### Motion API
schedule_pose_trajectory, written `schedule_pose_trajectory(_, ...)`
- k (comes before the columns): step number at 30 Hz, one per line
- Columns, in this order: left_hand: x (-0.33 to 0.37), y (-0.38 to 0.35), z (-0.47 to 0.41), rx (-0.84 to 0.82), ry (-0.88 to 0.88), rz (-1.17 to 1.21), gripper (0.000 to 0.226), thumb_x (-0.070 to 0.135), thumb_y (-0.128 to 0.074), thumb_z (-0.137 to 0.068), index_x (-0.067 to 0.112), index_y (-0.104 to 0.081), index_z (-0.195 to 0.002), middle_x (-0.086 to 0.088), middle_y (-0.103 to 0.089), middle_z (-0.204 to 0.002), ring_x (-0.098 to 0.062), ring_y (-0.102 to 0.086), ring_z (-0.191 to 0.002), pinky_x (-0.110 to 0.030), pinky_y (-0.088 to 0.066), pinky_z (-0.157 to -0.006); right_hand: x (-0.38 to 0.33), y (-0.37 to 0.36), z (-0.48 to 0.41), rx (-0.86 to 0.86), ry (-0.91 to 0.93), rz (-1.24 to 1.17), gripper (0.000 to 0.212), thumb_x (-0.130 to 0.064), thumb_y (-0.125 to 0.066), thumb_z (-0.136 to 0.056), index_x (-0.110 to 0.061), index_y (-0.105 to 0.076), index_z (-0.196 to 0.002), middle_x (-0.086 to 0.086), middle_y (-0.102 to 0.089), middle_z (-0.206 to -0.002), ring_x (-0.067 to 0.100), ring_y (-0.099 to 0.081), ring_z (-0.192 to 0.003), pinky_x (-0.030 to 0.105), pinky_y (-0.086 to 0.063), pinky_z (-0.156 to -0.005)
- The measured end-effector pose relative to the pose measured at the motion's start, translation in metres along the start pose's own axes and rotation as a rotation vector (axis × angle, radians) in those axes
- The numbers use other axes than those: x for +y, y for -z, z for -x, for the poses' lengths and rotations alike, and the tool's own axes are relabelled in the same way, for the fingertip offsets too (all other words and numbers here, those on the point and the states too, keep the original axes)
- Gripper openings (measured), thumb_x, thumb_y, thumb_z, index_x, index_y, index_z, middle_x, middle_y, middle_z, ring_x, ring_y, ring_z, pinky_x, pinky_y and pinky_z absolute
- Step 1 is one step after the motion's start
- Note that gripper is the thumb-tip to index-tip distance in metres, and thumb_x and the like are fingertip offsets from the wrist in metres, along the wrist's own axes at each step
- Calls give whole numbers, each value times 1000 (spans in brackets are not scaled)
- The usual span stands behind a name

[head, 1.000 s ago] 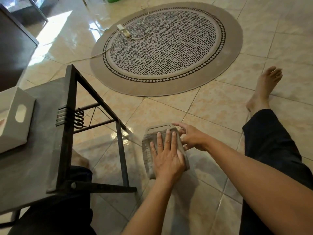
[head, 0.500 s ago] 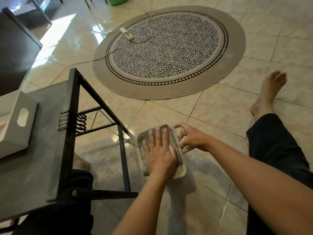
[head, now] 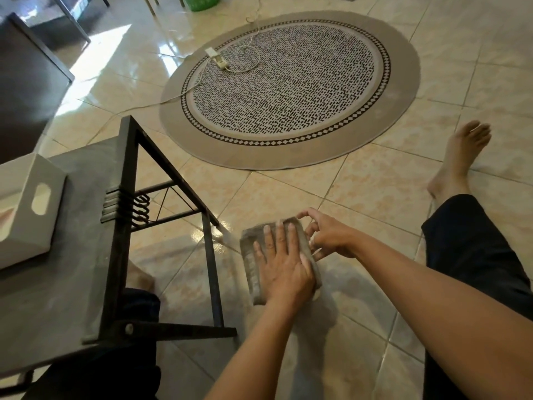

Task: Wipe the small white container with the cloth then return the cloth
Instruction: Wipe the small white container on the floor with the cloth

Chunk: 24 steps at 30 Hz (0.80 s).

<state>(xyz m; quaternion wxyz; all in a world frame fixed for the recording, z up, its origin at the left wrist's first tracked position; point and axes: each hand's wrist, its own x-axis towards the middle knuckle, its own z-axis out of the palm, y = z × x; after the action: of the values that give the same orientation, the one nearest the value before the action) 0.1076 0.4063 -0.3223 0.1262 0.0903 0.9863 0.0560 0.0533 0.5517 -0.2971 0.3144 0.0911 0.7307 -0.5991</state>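
Observation:
On the tiled floor in front of me lies the small white container (head: 317,294), almost wholly covered by a folded grey cloth (head: 250,256); only a pale sliver shows at its near right corner. My left hand (head: 284,268) lies flat on the cloth, palm down with fingers spread, pressing it onto the container. My right hand (head: 328,235) sits at the container's right side, its fingertips curled against the edge and holding it steady.
A low dark metal-framed table (head: 86,284) stands close on the left with a white box (head: 31,209) on it. A round patterned rug (head: 288,88) with a power strip (head: 217,57) and cord lies ahead. My leg and bare foot (head: 461,157) stretch out on the right.
My left hand slid the cloth from the container's near end to its far end, then back a little, so the cloth now covers nearly all of it. My right hand stayed at the edge.

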Motion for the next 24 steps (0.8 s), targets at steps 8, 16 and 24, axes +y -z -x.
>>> schedule_pose_trajectory(8,-20,2,8,41,89,80,67,41,-3,-93,22,21,-153,-3,34,-158,-24,35,-143,-54,8,-120,6,-7,1,12,-22,-86,75,20,-53,-83,-27,-35,-139,10,-43,-90,18,-56,-74,53,-62,-69)
schedule_pose_trajectory(16,8,-6,16,66,97,83,65,40,-13,-99,22,19,-152,-5,32,-158,-24,34,-143,-53,18,-116,21,-19,0,162,0,-202,79,23,-46,-79,-27,-35,-139,8,-44,-81,18,-45,-64,34,-51,-52)
schedule_pose_trajectory(24,-6,-12,14,166,90,118,67,42,-10,-93,21,5,-155,-6,16,-162,-28,16,-150,-54,9,-118,24,-27,5,353,45,13,57,-6,-63,-87,-28,-43,-135,9,-56,-84,21,-57,-71,37,-52,-57)
